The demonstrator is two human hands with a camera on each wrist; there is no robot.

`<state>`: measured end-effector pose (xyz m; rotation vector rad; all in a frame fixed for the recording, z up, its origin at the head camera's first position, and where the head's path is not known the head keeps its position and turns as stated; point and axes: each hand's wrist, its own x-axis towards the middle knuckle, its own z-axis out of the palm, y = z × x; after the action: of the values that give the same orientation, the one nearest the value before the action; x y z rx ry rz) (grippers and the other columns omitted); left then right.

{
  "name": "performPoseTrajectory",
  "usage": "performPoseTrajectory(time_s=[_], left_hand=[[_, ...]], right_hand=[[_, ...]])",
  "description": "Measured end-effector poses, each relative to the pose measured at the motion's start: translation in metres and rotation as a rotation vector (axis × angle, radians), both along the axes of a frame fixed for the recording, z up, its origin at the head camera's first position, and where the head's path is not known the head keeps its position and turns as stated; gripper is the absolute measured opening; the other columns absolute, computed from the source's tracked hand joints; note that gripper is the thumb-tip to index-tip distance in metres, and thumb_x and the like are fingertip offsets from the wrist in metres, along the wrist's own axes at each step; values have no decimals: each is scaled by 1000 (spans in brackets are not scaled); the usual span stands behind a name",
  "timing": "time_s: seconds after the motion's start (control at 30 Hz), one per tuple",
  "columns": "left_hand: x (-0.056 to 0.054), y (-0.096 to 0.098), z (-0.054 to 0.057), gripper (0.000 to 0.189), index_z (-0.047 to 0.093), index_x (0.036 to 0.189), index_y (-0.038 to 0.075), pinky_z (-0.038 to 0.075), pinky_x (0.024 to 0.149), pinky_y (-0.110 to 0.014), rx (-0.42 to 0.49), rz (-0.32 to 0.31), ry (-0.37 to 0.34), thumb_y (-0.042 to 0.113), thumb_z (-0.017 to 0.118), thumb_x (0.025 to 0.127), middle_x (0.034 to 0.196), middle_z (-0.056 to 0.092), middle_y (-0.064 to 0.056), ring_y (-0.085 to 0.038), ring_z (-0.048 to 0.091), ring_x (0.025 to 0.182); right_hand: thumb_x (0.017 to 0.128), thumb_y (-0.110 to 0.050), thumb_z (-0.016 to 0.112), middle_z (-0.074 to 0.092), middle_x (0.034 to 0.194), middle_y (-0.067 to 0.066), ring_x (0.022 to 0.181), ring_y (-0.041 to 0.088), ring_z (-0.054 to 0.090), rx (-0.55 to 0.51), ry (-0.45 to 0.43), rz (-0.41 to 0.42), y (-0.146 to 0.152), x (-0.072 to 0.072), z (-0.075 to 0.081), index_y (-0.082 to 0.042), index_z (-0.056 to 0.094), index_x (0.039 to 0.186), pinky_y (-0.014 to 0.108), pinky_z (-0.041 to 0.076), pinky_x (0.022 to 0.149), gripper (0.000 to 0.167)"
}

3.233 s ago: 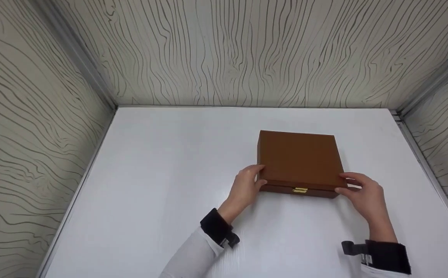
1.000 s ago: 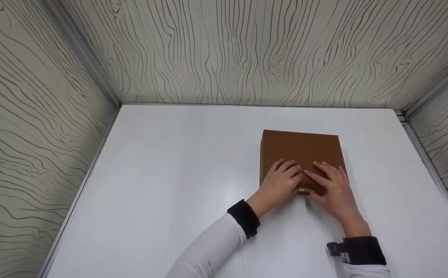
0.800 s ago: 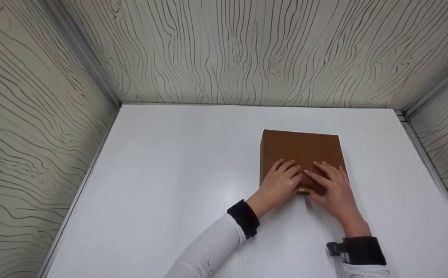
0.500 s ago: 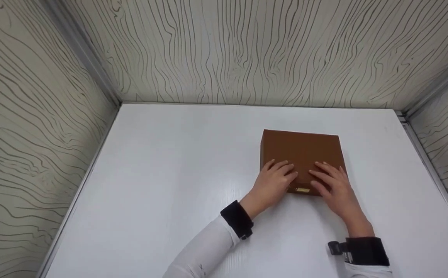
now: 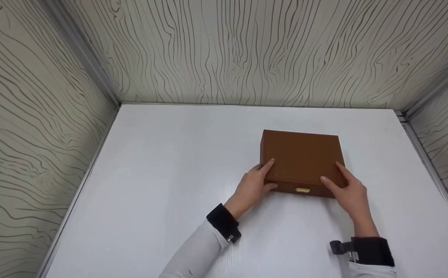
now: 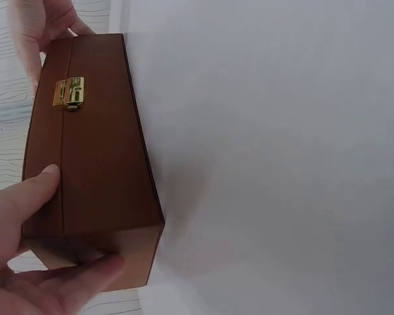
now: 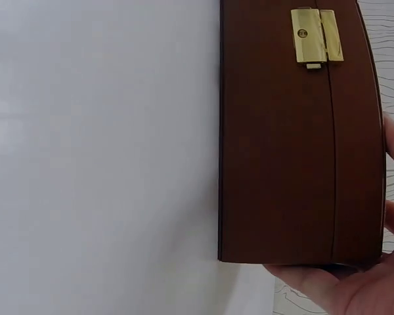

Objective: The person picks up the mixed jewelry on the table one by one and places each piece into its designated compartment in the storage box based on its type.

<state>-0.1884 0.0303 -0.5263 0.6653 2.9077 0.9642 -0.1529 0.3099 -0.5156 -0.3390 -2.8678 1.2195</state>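
A brown box (image 5: 301, 158) with a gold latch (image 5: 302, 190) on its front lies on the white table, its lid down. My left hand (image 5: 250, 187) grips the front left corner. In the left wrist view, its thumb (image 6: 36, 190) presses the front face across the lid seam, and other fingers lie along the end. At the front right corner, my right hand (image 5: 351, 193) holds the box with thumb and index finger on the lid's edge. More right fingers (image 7: 308, 279) reach along the end in the right wrist view. Both latch plates (image 7: 316, 36) sit together across the seam.
The white table (image 5: 162, 166) extends left of the box and in front of it. Wood-patterned panels (image 5: 224, 50) stand at the back and both sides, with grey metal strips (image 5: 81, 50) in the corners. Black straps (image 5: 222, 222) wrap both wrists.
My hands have spread from beside the latch to the box's front corners, left hand leftward and right hand rightward. The latch plates, apart 3.2 s ago, now sit together. The box stays in place.
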Motion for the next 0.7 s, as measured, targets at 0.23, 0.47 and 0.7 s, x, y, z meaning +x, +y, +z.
performPoseTrajectory(time_s=[0.23,0.47,0.7], left_hand=[[-3,-2,0,70,45,148,11,50,92,-28,81,-14,-23,25,75,86,130,60,-16,-25,61,114],[-12,-3,2,71,44,148,9,49,94,-30,81,20,-36,23,76,86,131,59,-19,-27,60,116],[-18,-3,2,73,40,151,12,46,98,-29,78,42,-84,25,74,87,137,55,-17,-25,56,122]], right_hand=[[87,-58,66,27,151,32,138,50,27,-2,-4,18,0,-7,4,-12,29,155,64,29,106,90],[88,-58,65,28,151,32,138,49,25,21,15,74,1,-26,5,-9,30,154,63,27,107,89],[87,-60,64,26,152,31,139,49,23,9,1,94,1,-36,4,-10,28,155,62,26,108,91]])
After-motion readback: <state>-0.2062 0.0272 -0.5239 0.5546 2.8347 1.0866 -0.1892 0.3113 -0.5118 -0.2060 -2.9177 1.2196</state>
